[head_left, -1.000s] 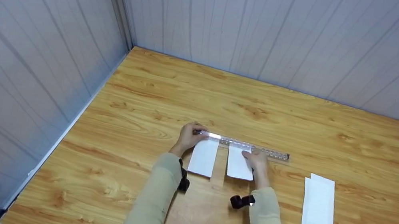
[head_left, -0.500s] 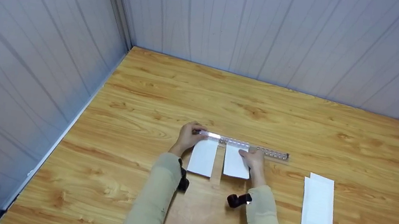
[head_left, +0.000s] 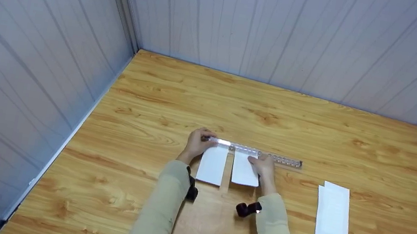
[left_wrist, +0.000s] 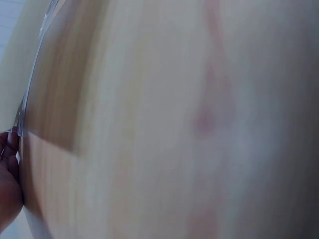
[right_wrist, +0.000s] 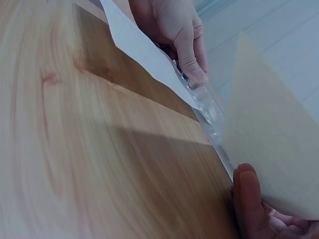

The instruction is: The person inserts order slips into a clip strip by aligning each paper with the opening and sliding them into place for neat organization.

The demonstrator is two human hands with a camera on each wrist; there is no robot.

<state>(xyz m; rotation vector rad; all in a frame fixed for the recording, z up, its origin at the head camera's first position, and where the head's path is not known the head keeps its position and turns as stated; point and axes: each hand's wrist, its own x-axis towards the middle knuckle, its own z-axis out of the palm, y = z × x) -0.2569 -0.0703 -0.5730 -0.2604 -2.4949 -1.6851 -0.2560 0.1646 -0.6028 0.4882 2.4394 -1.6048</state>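
A long clear plastic strip with a row of round shapes [head_left: 288, 161] lies across the middle of the table, a dark cap at its right end. My left hand [head_left: 197, 142] grips its left end, thumb in front. The left white paper slip [head_left: 211, 166] extends from the strip toward me, beside that thumb. My right hand [head_left: 264, 168] pinches a second paper slip [head_left: 244, 172] by its right side, with the thumb on top. That slip's far edge meets the strip; whether it is inserted cannot be told. The right wrist view shows both slips raised from the tabletop.
Two more white paper slips [head_left: 333, 213] lie overlapped on the wooden table [head_left: 259, 117] to the right. Pale panel walls [head_left: 225, 18] stand behind and at both sides. A dark wrist camera [head_left: 248, 209] sits at each sleeve.
My right hand has slid the second slip leftward along the strip, narrowing the gap to the left slip. My left hand has stayed in place.
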